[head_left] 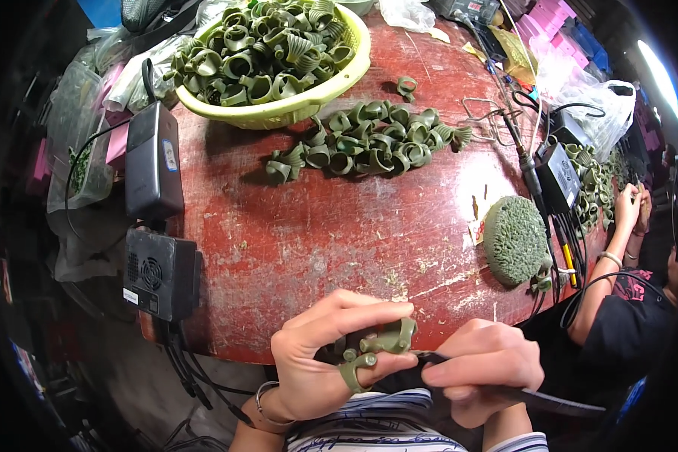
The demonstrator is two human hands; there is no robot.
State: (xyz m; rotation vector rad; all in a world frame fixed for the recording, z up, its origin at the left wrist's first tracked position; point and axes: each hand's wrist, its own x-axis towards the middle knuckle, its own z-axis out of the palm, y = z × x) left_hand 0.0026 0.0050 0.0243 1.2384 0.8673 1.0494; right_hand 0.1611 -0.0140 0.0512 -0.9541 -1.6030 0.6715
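My left hand (309,358) is closed around a few olive-green rings, wax-like in look. One ring (392,339) sits between the thumb and fingers, and another ring (354,371) hangs lower by the fingers. In my right hand (493,369) is a slim dark tool (561,402), flat like a file or blade. Its tip meets or nearly meets the ring by my left fingertips; its exact kind I cannot make out. Beyond my hands, a loose pile of similar rings (377,143) lies on the worn red table (294,248).
A yellow-green basket (279,115) heaped with rings stands at the far left. Black boxes (154,162) with cables line the left edge. On the right are a round green textured pad (515,241), a corded pen-like tool (529,169) and another person's hands (631,203).
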